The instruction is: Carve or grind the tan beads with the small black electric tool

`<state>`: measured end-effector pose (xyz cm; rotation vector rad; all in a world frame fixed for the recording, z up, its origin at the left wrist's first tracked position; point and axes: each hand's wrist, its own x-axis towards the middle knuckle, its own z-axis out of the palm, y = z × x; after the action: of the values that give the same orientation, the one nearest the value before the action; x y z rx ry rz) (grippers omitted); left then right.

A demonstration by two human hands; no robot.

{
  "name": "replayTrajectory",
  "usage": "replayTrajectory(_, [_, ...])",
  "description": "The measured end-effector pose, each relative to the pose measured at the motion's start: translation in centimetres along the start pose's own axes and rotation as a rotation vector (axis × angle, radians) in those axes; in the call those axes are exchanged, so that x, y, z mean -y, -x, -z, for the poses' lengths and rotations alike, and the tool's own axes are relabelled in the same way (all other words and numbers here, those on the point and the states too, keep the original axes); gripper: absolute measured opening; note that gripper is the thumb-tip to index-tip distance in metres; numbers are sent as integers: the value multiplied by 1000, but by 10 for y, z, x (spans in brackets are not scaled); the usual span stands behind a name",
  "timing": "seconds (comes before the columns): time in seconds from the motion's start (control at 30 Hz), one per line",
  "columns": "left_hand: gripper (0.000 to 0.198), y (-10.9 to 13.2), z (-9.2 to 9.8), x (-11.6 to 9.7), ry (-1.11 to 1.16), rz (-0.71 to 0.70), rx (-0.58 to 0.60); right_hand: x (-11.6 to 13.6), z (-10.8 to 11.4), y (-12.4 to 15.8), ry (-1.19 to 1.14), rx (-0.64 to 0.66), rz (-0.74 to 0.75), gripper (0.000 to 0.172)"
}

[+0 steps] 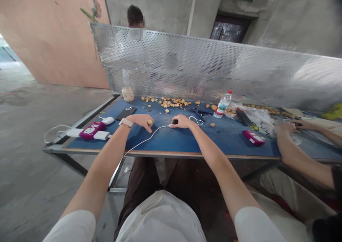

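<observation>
My left hand (143,121), with a pale watch band at the wrist, is closed on a small round tan fruit or nut (149,121) above the blue table. A little to its right, my right hand (182,121) grips a small black object (175,121), mostly hidden by the fingers. A white cable (149,138) runs from beside that object down to the table's front edge. The two hands are apart. Behind them several more tan round pieces (175,102) lie in a loose row along the mesh.
A perforated metal screen (213,62) stands along the back. Left are a black phone (126,113), a white mouse-shaped thing (107,120) and a purple power strip (91,130). Right are a water bottle (223,105), another purple block (253,138) and a co-worker's hands (285,128).
</observation>
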<state>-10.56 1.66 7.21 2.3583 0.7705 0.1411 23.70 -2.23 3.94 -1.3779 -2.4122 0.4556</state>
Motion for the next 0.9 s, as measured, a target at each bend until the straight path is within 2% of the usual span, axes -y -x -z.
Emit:
replayTrajectory(0.13, [40,4,0,-9,64,-58,16,1,1,2,-21,21,4,38])
replayTrajectory(0.5, [28,7,-7,-25,50,-82,123,-5,-3,-1,-27,-5,24,34])
replayTrajectory(0.6, [27,8,-10,-26,65,-89,104,-6,-2,0,-29,4,33,35])
replayTrajectory(0.73, [18,8,-7,-21,60,-88,21,-8,-3,0,-50,-25,68,36])
replayTrajectory(0.8, [15,6,-5,-18,51,-76,-85,-7,-5,-1,-77,-94,100,34])
replayTrajectory(0.9, [20,-5,-10,-16,78,-72,-309,0,-12,-3,-120,-219,175,35])
